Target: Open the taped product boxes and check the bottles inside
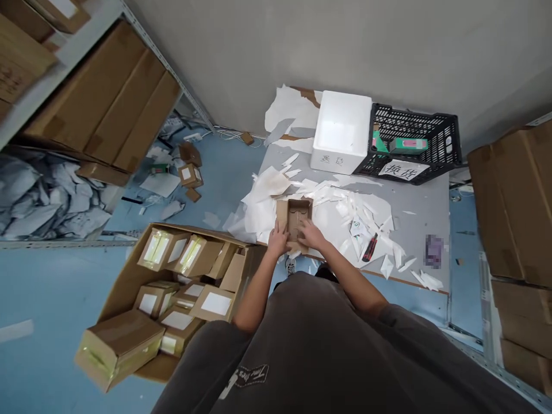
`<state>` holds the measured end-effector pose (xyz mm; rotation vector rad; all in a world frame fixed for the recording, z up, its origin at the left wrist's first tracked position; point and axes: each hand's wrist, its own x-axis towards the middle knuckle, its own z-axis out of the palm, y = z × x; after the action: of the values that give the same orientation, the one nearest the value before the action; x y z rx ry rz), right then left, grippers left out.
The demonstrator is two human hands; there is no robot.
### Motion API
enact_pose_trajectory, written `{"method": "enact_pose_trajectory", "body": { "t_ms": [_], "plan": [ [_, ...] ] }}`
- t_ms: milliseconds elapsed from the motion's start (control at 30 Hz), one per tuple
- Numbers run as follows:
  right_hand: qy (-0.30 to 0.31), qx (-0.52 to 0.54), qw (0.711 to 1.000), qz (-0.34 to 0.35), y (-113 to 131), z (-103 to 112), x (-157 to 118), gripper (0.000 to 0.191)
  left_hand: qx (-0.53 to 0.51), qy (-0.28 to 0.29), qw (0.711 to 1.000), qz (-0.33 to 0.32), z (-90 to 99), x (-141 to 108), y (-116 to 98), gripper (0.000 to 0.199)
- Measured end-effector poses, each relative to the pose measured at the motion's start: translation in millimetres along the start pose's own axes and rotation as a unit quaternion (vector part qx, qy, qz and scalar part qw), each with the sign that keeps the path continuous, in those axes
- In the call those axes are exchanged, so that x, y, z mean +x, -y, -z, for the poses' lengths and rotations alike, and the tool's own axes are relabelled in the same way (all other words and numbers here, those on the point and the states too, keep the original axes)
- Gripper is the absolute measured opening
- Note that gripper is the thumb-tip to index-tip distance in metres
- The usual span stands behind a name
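A small cardboard box (297, 208) stands open on the table at its near edge, and its inside looks bare. My left hand (279, 238) grips the box's left side, around the flap there. On the opposite side, my right hand (311, 234) holds the right wall, its fingers reaching over into the box. White paper scraps (271, 187) lie around the box. To the right of my right hand, a red and black utility knife (370, 247) rests on the paper.
A white foam box (340, 129) and a black plastic crate (440, 149) with green boxes (407, 145) stand at the table's back. Left of me, a large carton (116, 293) holds several taped boxes (213, 303). Shelves with cartons (99, 103) flank both sides.
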<state>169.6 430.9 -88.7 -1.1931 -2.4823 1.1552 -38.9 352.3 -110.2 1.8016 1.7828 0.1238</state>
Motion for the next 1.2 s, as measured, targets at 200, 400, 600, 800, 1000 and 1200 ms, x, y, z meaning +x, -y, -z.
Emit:
{"method": "enact_pose_trajectory", "body": {
  "t_ms": [200,400,600,800,1000,1200],
  "plan": [
    [-0.036,-0.072,0.988,-0.135,-25.8,-48.7,-61.4,0.047,-0.095,-0.047,0.993,-0.048,-24.6,-12.0,9.9,0.015],
    [-0.164,-0.003,0.966,-0.199,-14.8,-36.6,-67.9,0.033,-0.165,-0.117,0.978,-0.055,-17.9,-20.4,-12.7,0.016],
    [-0.259,-0.001,0.957,-0.129,-13.4,27.6,-133.7,0.016,-0.240,-0.181,0.948,-0.107,-23.0,-37.8,-79.7,0.010],
    [-0.407,-0.042,0.892,-0.190,-48.9,74.4,-282.2,0.014,-0.275,-0.110,0.924,-0.241,-60.0,-23.3,-225.5,0.013],
    [-0.521,-0.069,0.786,-0.327,-95.0,64.4,-474.2,0.017,-0.233,0.031,0.881,-0.412,-153.9,-33.1,-390.5,0.018],
    [-0.542,-0.065,0.692,-0.472,-125.8,23.0,-628.6,0.033,-0.183,0.152,0.832,-0.501,-240.0,-76.4,-507.6,0.041]
  ]
}}
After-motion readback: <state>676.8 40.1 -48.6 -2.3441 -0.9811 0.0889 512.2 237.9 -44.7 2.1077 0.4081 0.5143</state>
